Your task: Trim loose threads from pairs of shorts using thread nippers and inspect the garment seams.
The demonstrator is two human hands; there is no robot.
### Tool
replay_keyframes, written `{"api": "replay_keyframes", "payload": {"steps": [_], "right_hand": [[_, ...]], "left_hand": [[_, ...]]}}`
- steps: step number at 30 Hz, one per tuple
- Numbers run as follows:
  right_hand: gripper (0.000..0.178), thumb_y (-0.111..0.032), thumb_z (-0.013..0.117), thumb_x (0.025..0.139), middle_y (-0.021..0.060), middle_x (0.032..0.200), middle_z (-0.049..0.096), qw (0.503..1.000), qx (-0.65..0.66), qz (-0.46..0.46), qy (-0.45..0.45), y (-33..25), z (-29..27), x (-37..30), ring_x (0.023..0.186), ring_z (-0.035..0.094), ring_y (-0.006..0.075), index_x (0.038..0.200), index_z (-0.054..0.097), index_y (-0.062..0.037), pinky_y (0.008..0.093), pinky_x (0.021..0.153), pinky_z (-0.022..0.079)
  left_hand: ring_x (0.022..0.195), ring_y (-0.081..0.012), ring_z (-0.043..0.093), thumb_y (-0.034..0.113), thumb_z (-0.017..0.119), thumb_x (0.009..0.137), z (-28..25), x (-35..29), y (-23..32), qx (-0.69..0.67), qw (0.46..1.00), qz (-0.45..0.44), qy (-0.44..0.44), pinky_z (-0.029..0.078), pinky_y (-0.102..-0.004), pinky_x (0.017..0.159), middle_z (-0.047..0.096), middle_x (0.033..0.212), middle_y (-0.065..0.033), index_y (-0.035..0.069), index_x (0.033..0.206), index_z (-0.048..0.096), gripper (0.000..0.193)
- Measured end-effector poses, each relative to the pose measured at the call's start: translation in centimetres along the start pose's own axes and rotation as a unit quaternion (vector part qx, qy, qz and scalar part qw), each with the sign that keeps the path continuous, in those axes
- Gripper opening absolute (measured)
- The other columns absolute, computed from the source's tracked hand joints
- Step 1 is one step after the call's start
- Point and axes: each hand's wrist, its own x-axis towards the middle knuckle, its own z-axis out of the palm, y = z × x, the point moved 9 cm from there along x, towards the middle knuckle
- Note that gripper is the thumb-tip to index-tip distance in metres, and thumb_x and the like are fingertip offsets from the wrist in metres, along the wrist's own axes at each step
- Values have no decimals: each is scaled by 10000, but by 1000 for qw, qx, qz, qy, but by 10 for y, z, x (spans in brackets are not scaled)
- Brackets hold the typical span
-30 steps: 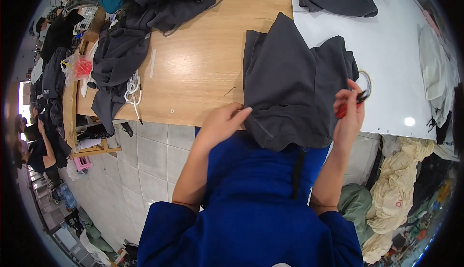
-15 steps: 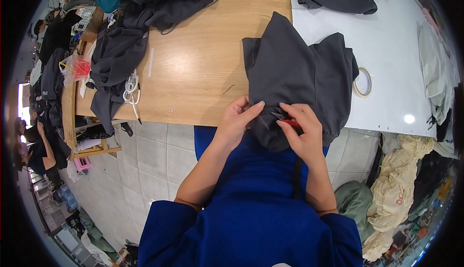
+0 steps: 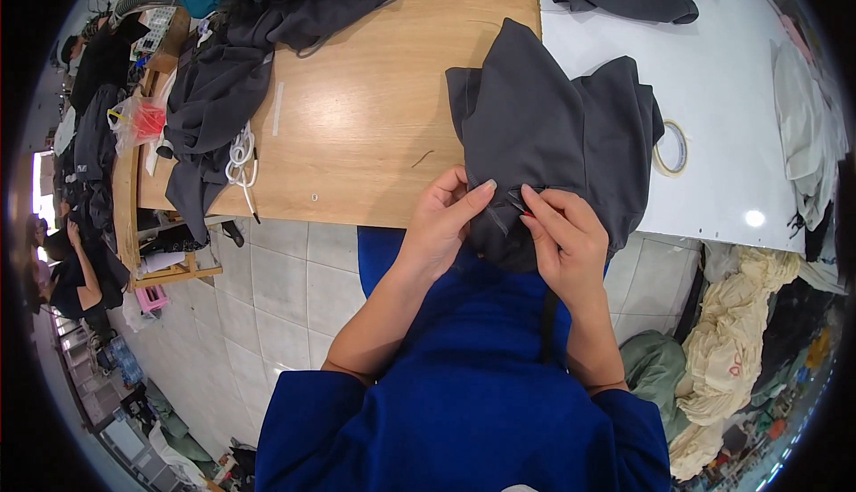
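A dark grey garment [image 3: 544, 127] lies bunched over the table's front edge, its near end hanging toward my blue shirt. My left hand [image 3: 446, 220] pinches the near part of the cloth between thumb and fingers, beside a seam with a pale thread line. In my right hand [image 3: 568, 233] is a small pair of red-handled thread snips [image 3: 516, 200], mostly covered by the fingers. Its metal tips point left onto the cloth, close to my left thumb. Whether the blades touch a thread is too small to tell.
A roll of tape [image 3: 670, 148] lies right of the garment on the white tabletop [image 3: 731, 118]. More dark clothing [image 3: 218, 91] heaps on the wooden table [image 3: 357, 135] at left, near a white cord [image 3: 241, 158]. Cream cloth [image 3: 727, 340] piles at lower right. People sit at far left.
My right hand has shifted slightly and its fingers have closed further over the snips, so less red shows. My left hand has moved a little right with the cloth.
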Motion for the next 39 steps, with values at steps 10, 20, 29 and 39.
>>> {"api": "replay_keyframes", "payload": {"steps": [10, 20, 29, 39], "right_hand": [[274, -45, 714, 684, 42, 809, 613, 999, -30, -15, 11, -8, -9, 2, 636, 555, 183, 957, 700, -70, 272, 570, 445], [267, -38, 721, 664, 31, 808, 624, 999, -30, -28, 31, -11, -10, 4, 646, 558, 179, 927, 707, -78, 269, 574, 447], [249, -31, 730, 648, 31, 793, 631, 998, -18, -29, 48, -11, -12, 3, 643, 555, 180, 892, 708, -76, 270, 571, 443], [271, -19, 727, 642, 38, 804, 632, 1000, 15, -4, 15, -7, -12, 1, 630, 537, 180, 908, 706, -69, 266, 567, 434]], "left_hand": [[747, -43, 575, 109, 629, 880, 3, 0, 1, 1, 1000, 11, 5, 458, -184, 678, 632, 837, -6, 52, 938, 603, 86], [649, -7, 537, 142, 644, 875, 2, 1, 2, 27, 1000, 13, 4, 389, -155, 540, 628, 787, 23, 63, 932, 611, 104], [645, -14, 557, 148, 636, 881, 5, 0, -1, -5, 1000, -17, 16, 413, -155, 540, 637, 788, 17, 59, 930, 614, 104], [612, -14, 557, 157, 632, 885, -4, 1, -2, 13, 1000, -22, 10, 411, -155, 509, 637, 759, 21, 73, 899, 624, 86]]}}
